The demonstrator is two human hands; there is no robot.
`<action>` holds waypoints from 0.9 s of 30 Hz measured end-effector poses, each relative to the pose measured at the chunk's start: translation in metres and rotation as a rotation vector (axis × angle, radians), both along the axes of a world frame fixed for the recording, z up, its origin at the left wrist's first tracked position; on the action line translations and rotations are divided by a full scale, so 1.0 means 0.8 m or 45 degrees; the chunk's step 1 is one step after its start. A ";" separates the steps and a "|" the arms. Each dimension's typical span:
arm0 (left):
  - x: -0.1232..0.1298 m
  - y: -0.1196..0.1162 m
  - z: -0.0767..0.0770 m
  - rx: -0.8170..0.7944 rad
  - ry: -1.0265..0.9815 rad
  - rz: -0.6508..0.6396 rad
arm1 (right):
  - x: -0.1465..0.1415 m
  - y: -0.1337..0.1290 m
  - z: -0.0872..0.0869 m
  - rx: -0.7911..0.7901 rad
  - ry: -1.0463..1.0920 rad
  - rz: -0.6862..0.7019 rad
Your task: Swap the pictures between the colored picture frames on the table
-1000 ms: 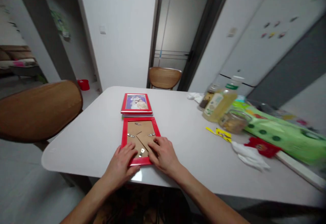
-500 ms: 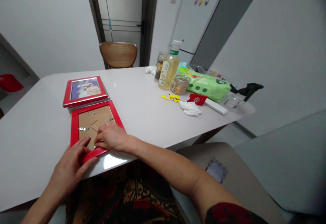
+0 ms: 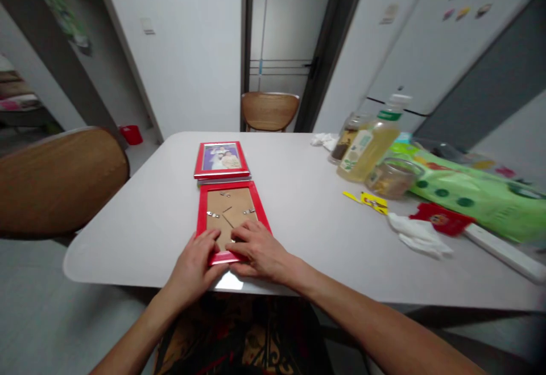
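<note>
A red picture frame [image 3: 204, 207] lies face down near the table's front edge, its brown backing board [image 3: 218, 207] and small metal clips showing. My left hand [image 3: 198, 261] grips the frame's lower left corner, thumb at the near edge and fingers on top. My right hand [image 3: 256, 250] is at the lower right, fingers bent onto the backing and thumb at the near rim; its fingertips hide the lowest clip. Just beyond lies another red frame [image 3: 222, 174], face up with a photo, stacked on something grey.
On the right of the white table [image 3: 298, 221] stand a bottle of yellow liquid [image 3: 369, 150], jars, a green pack [image 3: 469, 193], a crumpled tissue [image 3: 418, 235] and a white bar [image 3: 505, 252]. Wooden chairs stand at the left [image 3: 60, 181] and far side [image 3: 270, 111].
The view has swung left, so the table items appear further right and a left chair shows. My right thumb now rests at the frame's near edge. Both hands remain on the frame.
</note>
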State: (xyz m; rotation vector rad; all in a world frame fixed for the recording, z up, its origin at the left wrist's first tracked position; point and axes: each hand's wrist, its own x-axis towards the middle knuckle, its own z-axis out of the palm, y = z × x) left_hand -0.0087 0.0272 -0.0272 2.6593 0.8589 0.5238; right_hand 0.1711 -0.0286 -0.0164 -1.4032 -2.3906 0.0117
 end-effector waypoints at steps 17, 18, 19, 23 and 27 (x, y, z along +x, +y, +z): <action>-0.007 -0.007 -0.001 -0.145 -0.097 0.033 | 0.045 0.052 -0.014 -0.085 0.060 -0.666; -0.007 -0.007 -0.001 -0.150 -0.100 0.034 | 0.045 0.055 -0.015 -0.084 0.049 -0.663; -0.007 -0.007 -0.001 -0.154 -0.100 0.036 | 0.045 0.057 -0.015 -0.085 0.042 -0.663; -0.007 -0.008 0.000 -0.165 -0.088 0.054 | 0.044 0.062 -0.016 -0.103 0.047 -0.689; -0.007 -0.011 0.001 -0.162 -0.082 0.050 | 0.046 0.058 -0.014 -0.156 0.087 -0.676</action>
